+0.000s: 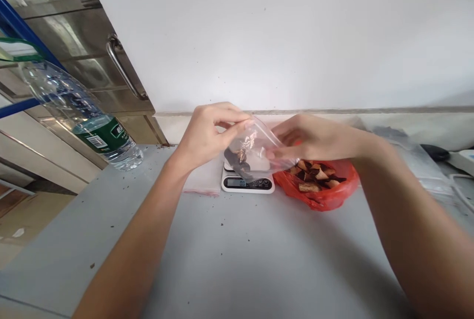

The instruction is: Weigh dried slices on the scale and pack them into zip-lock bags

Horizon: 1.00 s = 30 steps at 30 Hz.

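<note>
A clear plastic zip bag (pixel 255 143) with a few dark and brown pieces inside hangs over a white digital scale (pixel 249 189), whose display seems to read zero. My left hand (pixel 213 134) pinches the bag's upper left corner between thumb and fingers. On the other side, my right hand (pixel 307 136) grips the bag's right edge, its fingers partly hidden behind the plastic. Below my right hand sits a red plastic bag (pixel 321 201), open at the top and filled with brown, chunky dried pieces (pixel 314 173).
A large water bottle (pixel 99 134) with a green label stands on the grey table (pixel 237 259) at the left. Flat clear bags (pixel 203 180) lie left of the scale. More plastic bags (pixel 425 161) and a black object (pixel 434 152) are at the right. A white wall rises behind.
</note>
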{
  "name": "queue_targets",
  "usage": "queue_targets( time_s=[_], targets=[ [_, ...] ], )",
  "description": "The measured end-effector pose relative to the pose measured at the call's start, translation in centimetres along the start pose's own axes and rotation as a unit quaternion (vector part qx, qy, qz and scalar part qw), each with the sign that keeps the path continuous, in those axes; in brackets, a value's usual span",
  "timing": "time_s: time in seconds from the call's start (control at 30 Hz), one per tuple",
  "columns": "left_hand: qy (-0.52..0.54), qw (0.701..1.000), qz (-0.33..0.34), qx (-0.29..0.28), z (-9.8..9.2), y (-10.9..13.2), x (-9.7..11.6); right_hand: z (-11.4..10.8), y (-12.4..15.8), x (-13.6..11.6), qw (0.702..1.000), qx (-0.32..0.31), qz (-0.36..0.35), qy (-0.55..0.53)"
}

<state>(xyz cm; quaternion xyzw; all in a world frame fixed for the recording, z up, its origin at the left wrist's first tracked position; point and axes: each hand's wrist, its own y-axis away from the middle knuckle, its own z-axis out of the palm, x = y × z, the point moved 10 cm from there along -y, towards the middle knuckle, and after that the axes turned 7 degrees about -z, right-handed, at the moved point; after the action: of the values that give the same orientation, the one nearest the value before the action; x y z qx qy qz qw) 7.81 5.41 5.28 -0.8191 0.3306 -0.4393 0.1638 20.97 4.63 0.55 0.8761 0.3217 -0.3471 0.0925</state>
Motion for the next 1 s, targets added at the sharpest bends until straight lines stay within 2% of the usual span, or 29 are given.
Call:
queue_targets(
  time_s=[0.1,0.23,0.3,0.37,0.47,0.5,0.57,0.63,0.7,0.8,0.87,0.93,1.0],
  targets=[
    [-0.015,0.999,0.052,0.008,0.9,-0.4,2.1,0.7,-0.1,-0.6,1.0,-0.013,0.006,-0.016],
    [-0.05,0.991,0.077,0.095,0.8,-0.9,4.6,0.2,0.4,-1.2,0.998,-0.012,-0.036,-0.044],
    [-0.052,0.986,0.077,0.135,0.5,-0.9,5.3,-0.6,1.4,-0.8,0.998,-0.004,-0.038,-0.051],
    [-0.052,0.985,0.061,0.152,0.4,-0.9,5.3,-2.3,3.1,0.2,0.997,0.035,-0.019,-0.069],
    [-0.042,0.987,0.024,0.154,1.0,-1.1,4.3,-6.2,6.9,2.1,0.982,0.161,0.024,-0.094],
    [-0.035,0.988,0.012,0.148,1.5,-1.2,3.8,-7.6,8.5,2.8,0.972,0.213,0.036,-0.09],
    [-0.02,0.995,-0.013,0.1,3.6,-1.4,2.8,-10.3,11.9,3.9,0.944,0.321,0.044,-0.06],
    [-0.015,1.0,-0.014,0.009,7.0,-1.3,2.5,-12.3,15.4,4.8,0.91,0.412,0.053,0.014],
    [-0.041,0.997,-0.003,-0.073,10.5,-0.7,2.6,-13.3,18.3,5.8,0.873,0.463,0.073,0.131],
    [-0.09,0.985,0.019,-0.149,14.4,0.6,3.0,-12.6,20.5,7.5,0.835,0.459,0.087,0.289],
    [-0.107,0.98,0.025,-0.165,15.6,1.1,3.1,-11.2,20.8,10.3,0.854,0.403,0.134,0.302],
    [-0.115,0.979,0.028,-0.167,16.0,1.3,3.2,-9.8,21.3,13.1,0.879,0.357,0.197,0.247],
    [-0.117,0.979,0.03,-0.165,15.9,1.4,3.3,-8.9,22.0,14.6,0.892,0.343,0.241,0.169]
  ],
)
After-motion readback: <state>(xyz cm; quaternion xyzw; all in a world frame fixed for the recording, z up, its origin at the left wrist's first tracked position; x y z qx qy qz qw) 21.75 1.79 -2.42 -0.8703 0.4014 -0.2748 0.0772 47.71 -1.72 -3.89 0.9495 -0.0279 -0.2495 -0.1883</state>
